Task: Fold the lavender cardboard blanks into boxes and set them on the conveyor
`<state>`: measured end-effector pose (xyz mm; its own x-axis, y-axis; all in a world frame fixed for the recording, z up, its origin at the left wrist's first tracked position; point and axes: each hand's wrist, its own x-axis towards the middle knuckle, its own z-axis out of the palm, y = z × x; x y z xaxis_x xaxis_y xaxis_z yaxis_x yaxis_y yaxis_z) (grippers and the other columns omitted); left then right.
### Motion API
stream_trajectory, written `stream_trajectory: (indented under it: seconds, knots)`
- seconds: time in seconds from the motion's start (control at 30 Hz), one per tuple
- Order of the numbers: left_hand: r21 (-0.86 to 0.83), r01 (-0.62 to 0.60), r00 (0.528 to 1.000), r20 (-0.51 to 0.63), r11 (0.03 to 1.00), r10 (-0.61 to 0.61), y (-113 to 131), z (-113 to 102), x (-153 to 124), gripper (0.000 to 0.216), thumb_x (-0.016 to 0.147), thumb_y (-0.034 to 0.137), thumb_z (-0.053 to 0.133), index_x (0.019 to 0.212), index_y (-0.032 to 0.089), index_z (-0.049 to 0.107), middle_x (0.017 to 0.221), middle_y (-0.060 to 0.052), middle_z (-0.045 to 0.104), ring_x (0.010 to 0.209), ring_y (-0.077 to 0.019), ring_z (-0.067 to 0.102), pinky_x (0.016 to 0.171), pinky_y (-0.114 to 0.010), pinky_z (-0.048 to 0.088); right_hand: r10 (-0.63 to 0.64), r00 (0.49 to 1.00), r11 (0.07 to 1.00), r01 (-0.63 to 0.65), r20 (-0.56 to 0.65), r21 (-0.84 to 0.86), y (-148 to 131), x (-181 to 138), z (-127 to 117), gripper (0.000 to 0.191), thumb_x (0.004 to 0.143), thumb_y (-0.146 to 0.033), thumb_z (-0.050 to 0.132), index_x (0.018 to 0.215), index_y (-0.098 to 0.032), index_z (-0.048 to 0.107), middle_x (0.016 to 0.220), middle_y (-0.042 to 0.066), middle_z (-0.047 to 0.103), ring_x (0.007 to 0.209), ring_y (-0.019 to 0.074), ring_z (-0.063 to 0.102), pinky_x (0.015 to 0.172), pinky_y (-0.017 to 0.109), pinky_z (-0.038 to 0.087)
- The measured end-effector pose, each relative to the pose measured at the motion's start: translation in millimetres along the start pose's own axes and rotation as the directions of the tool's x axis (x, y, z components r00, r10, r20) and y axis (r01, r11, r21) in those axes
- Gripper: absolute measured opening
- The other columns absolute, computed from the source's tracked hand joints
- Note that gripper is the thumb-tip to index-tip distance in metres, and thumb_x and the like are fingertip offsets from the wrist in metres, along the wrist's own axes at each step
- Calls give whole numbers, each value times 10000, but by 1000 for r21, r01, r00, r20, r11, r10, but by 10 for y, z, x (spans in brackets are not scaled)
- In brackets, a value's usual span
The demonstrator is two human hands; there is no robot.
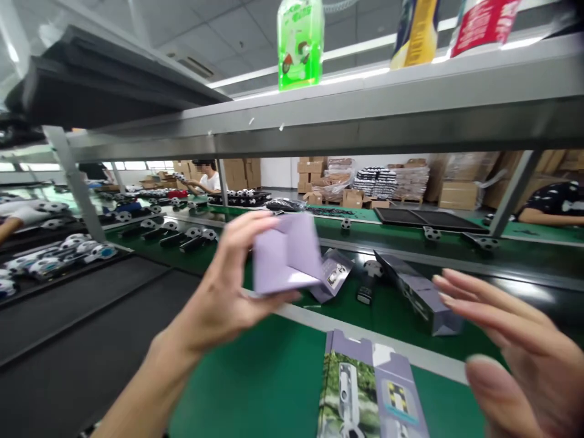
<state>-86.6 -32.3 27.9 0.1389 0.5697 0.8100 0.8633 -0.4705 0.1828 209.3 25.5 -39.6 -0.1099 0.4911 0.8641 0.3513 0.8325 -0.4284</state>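
Observation:
My left hand holds a small lilac carton box up in front of me, fingers wrapped round its left side. My right hand hovers at the lower right, empty, fingers spread and stretched toward the left. Below the hands a flat unfolded printed carton lies on the green work surface. Beyond it, on the green conveyor belt, lie another lilac box, a grey-lilac box and a small black device.
A grey metal shelf spans overhead, carrying a green pouch and other packets. Black trays and football-patterned items sit at left. Another person sits far back; someone's arm rests at right. Cardboard boxes are stacked behind.

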Motion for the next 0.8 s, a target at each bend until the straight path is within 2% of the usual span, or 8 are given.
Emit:
stream_trajectory:
  seconds: [0.13, 0.23, 0.37, 0.43, 0.57, 0.63, 0.7, 0.8]
  knots:
    - [174, 339, 935, 41, 924, -351, -840, 143, -281, 676, 952, 352, 575, 1507, 211, 216, 1573, -183, 158, 1479, -396, 218, 1189, -627, 313, -116, 962, 947, 183, 248, -264, 65, 31, 15, 175, 1011, -384, 466, 1121, -328, 591, 1164, 0, 700, 1020, 200, 708, 729, 297, 622]
    - [300, 571, 736, 225, 765, -638, -1075, 453, -548, 622, 940, 284, 629, 1486, 217, 339, 1593, -151, 224, 1431, -397, 317, 1125, -653, 383, 130, 847, 936, 67, 516, -344, 124, -44, 78, 303, 1021, -446, 387, 1131, -310, 634, 1122, 7, 714, 874, 217, 735, 656, 331, 619]
    - [332, 613, 457, 590, 717, -665, -591, 800, -808, 464, 963, 339, 616, 1386, 186, 505, 1465, -127, 478, 1364, -310, 458, 1160, -592, 370, 679, 360, 729, -224, 640, -647, 209, -180, 192, 488, 1010, -390, 395, 1459, -224, 493, 1369, 123, 600, 1153, 337, 647, 914, 463, 556]
    - [284, 607, 349, 744, 742, -570, -179, 929, -830, 546, 967, 457, 587, 1439, 212, 464, 1456, -130, 502, 1367, -312, 465, 1170, -605, 347, 780, 230, 625, -231, 582, -746, 263, -242, 251, 591, 1017, -338, 390, 1562, -124, 315, 1361, 208, 588, 1197, 392, 610, 980, 523, 490]
    - [196, 639, 250, 862, 744, -442, 427, 1123, -648, 814, 918, 548, 594, 1569, 227, 226, 1592, -158, 324, 1473, -363, 309, 1204, -625, 277, 793, 216, 609, -263, 570, -748, 307, -302, 342, 633, 1032, -387, 332, 1578, -80, 245, 1221, 233, 664, 1156, 398, 633, 977, 517, 472]
    - [157, 656, 263, 869, 738, -419, 547, 1141, -484, 877, 870, 521, 621, 1577, 199, 213, 1604, -165, 296, 1462, -394, 323, 1191, -613, 310, 782, 247, 624, -308, 573, -718, 267, -265, 352, 648, 1028, -430, 303, 1588, -113, 225, 1207, 203, 679, 1137, 388, 646, 965, 505, 482]
    - [93, 664, 342, 844, 742, -413, 601, 1084, -299, 920, 839, 516, 623, 1586, 202, 185, 1612, -142, 284, 1458, -391, 337, 1190, -574, 335, 772, 370, 636, -426, 518, -644, 197, -183, 333, 697, 1010, -491, 299, 1595, -137, 165, 1312, 196, 627, 1183, 395, 624, 960, 518, 490]
    - [-17, 641, 507, 760, 767, -407, 676, 892, -29, 958, 873, 634, 525, 1597, 263, 19, 1659, -75, 153, 1512, -328, 241, 1218, -503, 313, 708, 637, 703, -598, 305, -385, 111, -45, 259, 820, 958, -637, 318, 1598, -205, 42, 1588, 148, 334, 1399, 358, 441, 1067, 523, 446]
